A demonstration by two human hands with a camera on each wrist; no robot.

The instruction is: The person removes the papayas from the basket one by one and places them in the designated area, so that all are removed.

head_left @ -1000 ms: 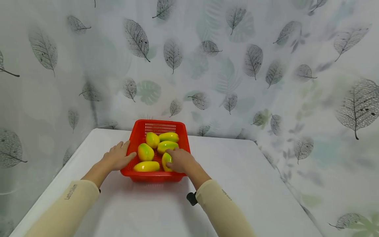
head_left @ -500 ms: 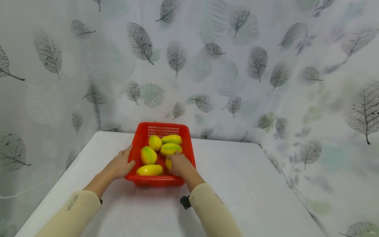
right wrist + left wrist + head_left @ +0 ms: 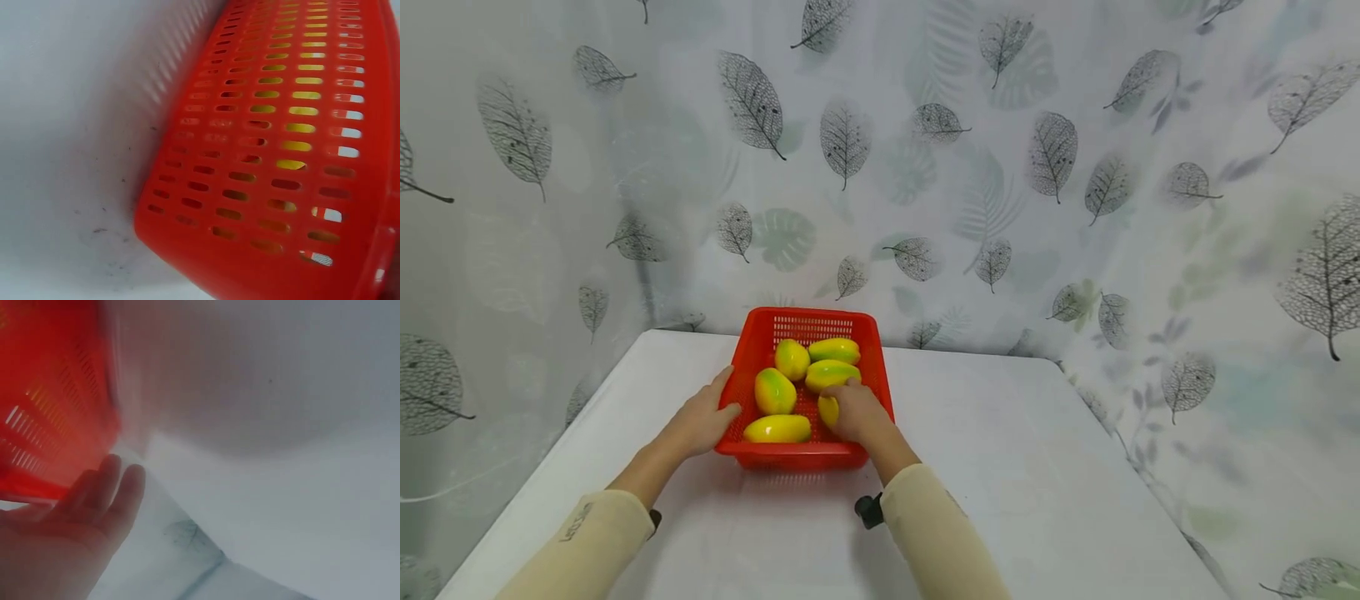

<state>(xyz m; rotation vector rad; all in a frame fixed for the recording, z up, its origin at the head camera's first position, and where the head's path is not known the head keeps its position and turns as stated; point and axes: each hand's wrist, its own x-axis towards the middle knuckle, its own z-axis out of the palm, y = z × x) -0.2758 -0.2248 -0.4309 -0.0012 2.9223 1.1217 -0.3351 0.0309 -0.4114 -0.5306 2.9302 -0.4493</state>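
Note:
A red plastic basket (image 3: 801, 450) with slotted walls holds several yellow-green mangoes. My left hand (image 3: 702, 421) rests at its left side, the thumb by the rim; in the left wrist view, that hand's fingers (image 3: 122, 497) lie fairly straight against the outer wall. Inside the basket, at its right front, my right hand (image 3: 863, 417) grips a mango (image 3: 828, 410) that its fingers partly cover. Just behind that one lies another mango (image 3: 832, 377). A long mango (image 3: 777, 429) lies along the front wall. The right wrist view shows only the basket's slotted outside, the hand hidden.
The basket stands on a white-covered table (image 3: 985, 467), near its back edge. Leaf-printed sheeting (image 3: 880, 167) hangs behind the table and along both sides. A small black device (image 3: 870, 511) sits at the right wrist.
My right hand has closed further around the right-front mango, which is now more covered. The left hand stays at the basket's side. The head view has shifted slightly.

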